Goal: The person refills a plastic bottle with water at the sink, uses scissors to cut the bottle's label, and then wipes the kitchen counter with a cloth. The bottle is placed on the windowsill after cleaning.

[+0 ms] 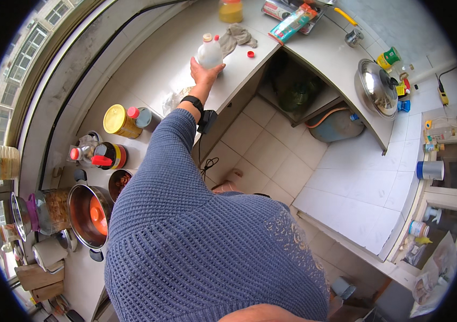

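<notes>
My left hand, with a black watch at the wrist, reaches forward to a translucent white plastic bottle. Thumb and fingers spread around its lower part on the white tiled counter. A pale neck tops the bottle; something small and red shows beside that neck. A loose red cap lies on the counter to the right. Just behind the bottle is a crumpled grey cloth. A clear plastic bag is partly hidden by my forearm. My right hand is out of view.
Left along the counter stand a yellow-lidded tin, a red-capped bottle, a dark sauce bottle and a steel pot. A domed steel lid is at right. A gas cylinder sits below the counter.
</notes>
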{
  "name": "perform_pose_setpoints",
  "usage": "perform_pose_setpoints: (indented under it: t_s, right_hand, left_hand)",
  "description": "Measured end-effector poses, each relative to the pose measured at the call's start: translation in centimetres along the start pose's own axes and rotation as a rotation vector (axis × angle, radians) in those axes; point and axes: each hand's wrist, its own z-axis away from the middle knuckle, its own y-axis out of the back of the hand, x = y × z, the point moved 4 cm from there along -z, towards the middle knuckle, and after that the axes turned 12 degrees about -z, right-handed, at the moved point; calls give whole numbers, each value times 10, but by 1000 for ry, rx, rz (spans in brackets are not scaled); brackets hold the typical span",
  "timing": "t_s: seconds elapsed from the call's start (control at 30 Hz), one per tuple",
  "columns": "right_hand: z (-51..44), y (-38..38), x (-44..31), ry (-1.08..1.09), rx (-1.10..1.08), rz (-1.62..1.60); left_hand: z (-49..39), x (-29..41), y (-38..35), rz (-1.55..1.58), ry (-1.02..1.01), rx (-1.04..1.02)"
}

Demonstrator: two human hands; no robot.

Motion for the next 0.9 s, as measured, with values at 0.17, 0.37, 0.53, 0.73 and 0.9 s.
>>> perform_pose_setpoints:
  t_s: [0.17,0.37,0.53,0.73,0.9]
  right_hand:
    - [12,-11,-27,-9,7,35]
    - [21,-21,-41,-10,10,56]
    - [29,-26,-49,17,1,87]
    - [27,-30,-41,91,-14,131]
    - [21,-30,-37,-8,30,-300]
  left_hand:
    - [-16,-5,-15,102,-48,-11]
    - [-21,-4,-19,174,-57,-14]
    - [-12,7,-8,139,-120,-68]
    - [44,43,8,244,-358,-271]
    - [128,96,54,373,-736,-360]
